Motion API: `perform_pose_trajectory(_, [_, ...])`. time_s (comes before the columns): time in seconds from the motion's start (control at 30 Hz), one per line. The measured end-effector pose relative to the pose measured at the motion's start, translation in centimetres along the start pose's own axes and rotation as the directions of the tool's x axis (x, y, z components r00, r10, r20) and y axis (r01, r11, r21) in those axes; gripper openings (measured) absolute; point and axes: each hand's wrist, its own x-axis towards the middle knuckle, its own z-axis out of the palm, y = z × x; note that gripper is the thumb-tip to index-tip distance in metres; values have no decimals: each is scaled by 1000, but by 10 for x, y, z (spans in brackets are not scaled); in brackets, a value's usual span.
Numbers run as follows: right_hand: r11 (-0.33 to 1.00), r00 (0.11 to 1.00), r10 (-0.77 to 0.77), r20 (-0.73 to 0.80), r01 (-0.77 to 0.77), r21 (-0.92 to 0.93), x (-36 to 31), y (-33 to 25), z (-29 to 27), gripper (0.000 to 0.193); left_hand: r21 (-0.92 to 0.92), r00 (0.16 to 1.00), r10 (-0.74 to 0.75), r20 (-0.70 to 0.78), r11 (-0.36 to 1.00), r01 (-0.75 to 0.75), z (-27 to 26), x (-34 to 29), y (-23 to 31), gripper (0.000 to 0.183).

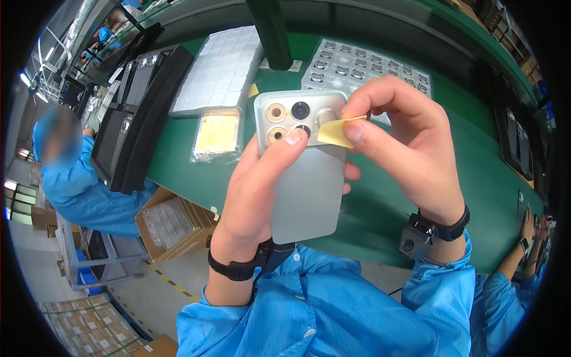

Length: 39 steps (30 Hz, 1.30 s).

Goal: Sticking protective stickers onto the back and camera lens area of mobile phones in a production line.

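Observation:
My left hand (247, 193) grips a pale silver-grey phone back (306, 196), held upright above the bench. The left thumb presses on the camera area, by a dark lens opening. Two yellowish rings with small central holes sit on the left side of that area, and a black ring is at its upper middle. Between thumb and index finger, my right hand (410, 131) pinches a small yellow slip of paper (333, 132) against the camera area's right edge. Whether the slip sticks to the phone back I cannot tell. A clear round piece shows just above it.
Beyond my hands, a clear tray of round metal rings (333, 71) and a white compartment tray (217, 68) lie on the green bench (380, 220). A bag of yellow sheets (217, 135) is nearby. Black trays (113, 152), a cardboard box (199, 229) and a co-worker (83, 190) are left.

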Motion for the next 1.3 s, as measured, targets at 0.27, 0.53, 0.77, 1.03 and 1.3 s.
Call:
perform_pose_trajectory(0.27, [987, 989, 141, 35, -143, 77, 4, 4, 0, 13, -32, 999, -22, 46, 999, 24, -7, 5, -7, 49])
perform_pose_trajectory(0.53, [984, 988, 153, -13, -152, 96, 2, 6, 4, 13, 19, 999, -21, 35, 1000, 21, -1, 3, -4, 50])
perform_pose_trajectory(0.77, [991, 992, 126, -31, -125, 47, 2, 7, 7, 13, 6, 999, -19, 37, 1000, 19, -2, 3, -7, 51])
perform_pose_trajectory(1.03, [987, 987, 153, -56, -150, 55, 1, 9, 12, 13, -3, 999, -26, -47, 1000, 26, 2, 4, -9, 52])
perform_pose_trajectory(1.3, [981, 989, 127, -76, -114, 156, 2, 11, 11, 15, -28, 1000, -4, 23, 1000, 4, -3, 6, -12, 53])
